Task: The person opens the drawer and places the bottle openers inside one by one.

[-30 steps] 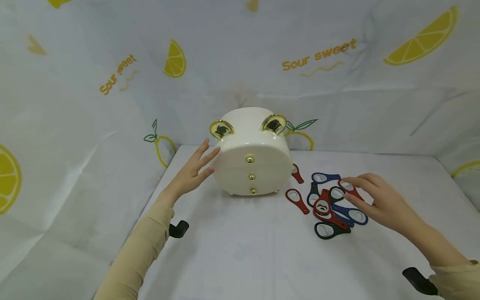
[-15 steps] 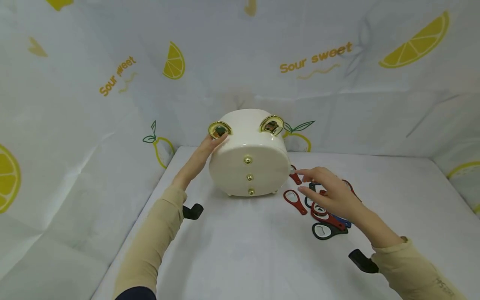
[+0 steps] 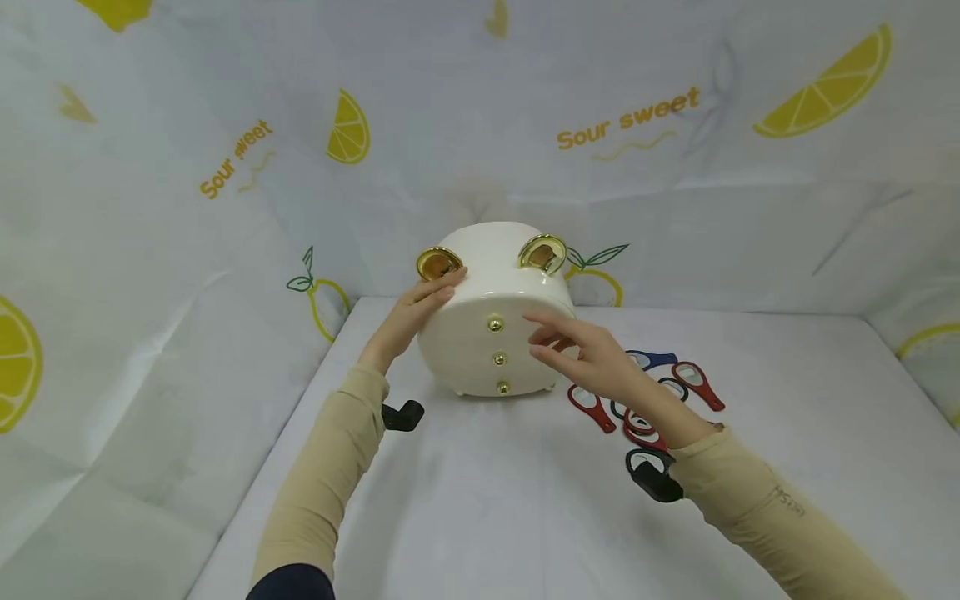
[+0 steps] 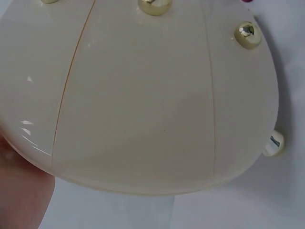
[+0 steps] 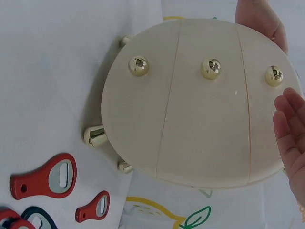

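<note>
A glossy white drawer box (image 3: pixel 457 354) stands on the table, with two gold ears (image 3: pixel 543 253) on top and three round gold knobs (image 3: pixel 496 323) down its front. My left hand (image 3: pixel 412 321) rests on its upper left edge, fingers laid just below the left ear. In the left wrist view, part of that hand (image 4: pixel 24 195) shows at the box's rim. My right hand (image 3: pixel 592 354) is before the upper right of the front, holding nothing, fingers loosely bent toward the top knob. The right wrist view shows its fingertips (image 5: pixel 286 114) just beside that knob (image 5: pixel 274 76).
Right of the box lie several bottle openers, among them a red one (image 3: pixel 591 408), another red one (image 3: pixel 699 385) and a blue one (image 3: pixel 651 359). My right forearm covers part of the pile. A white cloth printed with lemons (image 3: pixel 480 108) hangs behind.
My right hand has moved left from above the bottle openers to the front of the box. My left hand has come from beside the box onto its upper left edge.
</note>
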Available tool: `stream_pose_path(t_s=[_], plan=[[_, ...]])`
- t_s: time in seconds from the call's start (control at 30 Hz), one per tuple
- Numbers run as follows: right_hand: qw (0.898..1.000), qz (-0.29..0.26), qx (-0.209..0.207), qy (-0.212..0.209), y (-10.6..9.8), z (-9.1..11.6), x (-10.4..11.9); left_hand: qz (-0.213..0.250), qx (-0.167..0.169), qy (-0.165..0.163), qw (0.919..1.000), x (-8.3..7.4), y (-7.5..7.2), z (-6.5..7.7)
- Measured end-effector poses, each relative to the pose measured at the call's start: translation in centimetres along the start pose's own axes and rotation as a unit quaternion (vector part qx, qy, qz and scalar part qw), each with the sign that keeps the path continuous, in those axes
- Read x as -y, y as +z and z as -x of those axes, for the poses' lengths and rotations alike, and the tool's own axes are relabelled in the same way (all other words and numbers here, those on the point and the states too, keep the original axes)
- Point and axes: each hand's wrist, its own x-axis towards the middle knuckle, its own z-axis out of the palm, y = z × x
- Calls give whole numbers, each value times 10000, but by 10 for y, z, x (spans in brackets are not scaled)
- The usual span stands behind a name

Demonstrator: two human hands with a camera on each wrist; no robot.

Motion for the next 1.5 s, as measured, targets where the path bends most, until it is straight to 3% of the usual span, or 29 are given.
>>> stream_pose_path(t_s=[0.23, 0.37, 0.73, 0.97, 1.13, 1.37, 1.5], plan=[[9979, -534, -248, 284, 20, -15, -10, 126, 190, -98, 9997, -18, 4, 12], [9911, -1227, -461, 246, 33, -25, -16, 125, 120, -134, 9998, -23, 3, 14], [9470, -3103, -824, 101, 66, -35, -23, 180, 155, 1, 9997, -22, 4, 11], [9363, -3257, -1218, 488, 70, -36, -23, 186, 90, -31, 9998, -20, 6, 13], [9171, -3667, -1389, 721, 71, -36, -27, 21, 56, -105, 9999, -20, 9, 14], [9012, -3992, -1503, 765, 72, -35, -24, -25, 50, -92, 9999, 0, 3, 3], [8953, -4108, -1529, 795, 72, -28, -22, 11, 151, -154, 9998, -13, 4, 8]])
